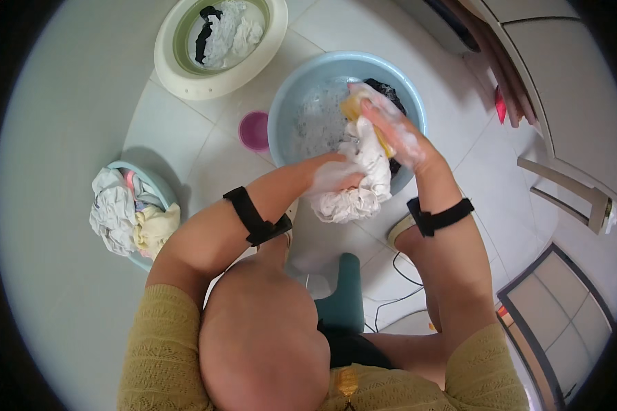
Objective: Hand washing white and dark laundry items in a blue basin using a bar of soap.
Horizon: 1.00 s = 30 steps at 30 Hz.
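My left hand (342,177), wet with suds, grips a bunched white cloth garment (367,174). The garment lies over the near rim of a light blue plastic basin (283,113), and its lower end hangs outside. Thick foam covers my right hand (393,126), which is closed around a yellow object (352,108) against the cloth's upper end. Its exact kind is partly hidden by the hand and foam. Sudsy water (316,120) fills the basin's left side. Dark wet fabric (385,90) sits at its right side, partly behind my right hand.
A cream and green tub (172,77) holds white and black laundry in water. Left of the basin stands a purple cup (254,131). Clothes (113,205) overflow a smaller blue basin (170,187). A green plastic stool (342,303), cables (396,295) and a framed panel (560,303) are nearby.
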{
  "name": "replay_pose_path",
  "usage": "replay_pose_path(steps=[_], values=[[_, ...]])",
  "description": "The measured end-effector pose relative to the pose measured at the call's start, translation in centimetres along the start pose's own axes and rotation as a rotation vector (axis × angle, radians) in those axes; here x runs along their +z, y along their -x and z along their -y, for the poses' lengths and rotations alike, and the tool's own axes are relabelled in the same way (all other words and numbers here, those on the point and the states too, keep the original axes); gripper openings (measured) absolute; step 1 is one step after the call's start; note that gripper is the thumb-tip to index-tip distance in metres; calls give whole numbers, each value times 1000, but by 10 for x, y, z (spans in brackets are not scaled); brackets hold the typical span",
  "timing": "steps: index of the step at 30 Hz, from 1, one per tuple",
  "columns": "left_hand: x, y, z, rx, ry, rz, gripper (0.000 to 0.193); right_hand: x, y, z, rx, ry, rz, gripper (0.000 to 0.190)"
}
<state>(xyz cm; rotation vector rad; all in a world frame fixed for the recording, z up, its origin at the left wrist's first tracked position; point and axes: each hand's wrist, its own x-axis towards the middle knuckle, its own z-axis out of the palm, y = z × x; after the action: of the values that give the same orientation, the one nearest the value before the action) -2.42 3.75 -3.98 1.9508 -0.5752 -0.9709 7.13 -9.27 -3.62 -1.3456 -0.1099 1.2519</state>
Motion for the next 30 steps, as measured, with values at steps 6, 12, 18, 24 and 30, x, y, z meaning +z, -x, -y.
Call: replay_pose_path(steps=[6, 12, 18, 24, 30], values=[[37, -9, 25, -118, 1139, -184, 20, 16, 17, 5, -132, 480, 216, 51], [37, -7, 30, 327, 603, -536, 23, 40, 46, -16, -433, 1134, -181, 48], [64, -18, 64, 154, -111, -487, 31, 31, 22, -35, -128, 810, -299, 52], [55, -23, 57, 210, 566, -680, 28, 31, 22, -65, -604, 1098, -444, 49], [34, 5, 49, 50, 1148, -460, 32, 57, 33, -51, -395, 887, -517, 44]])
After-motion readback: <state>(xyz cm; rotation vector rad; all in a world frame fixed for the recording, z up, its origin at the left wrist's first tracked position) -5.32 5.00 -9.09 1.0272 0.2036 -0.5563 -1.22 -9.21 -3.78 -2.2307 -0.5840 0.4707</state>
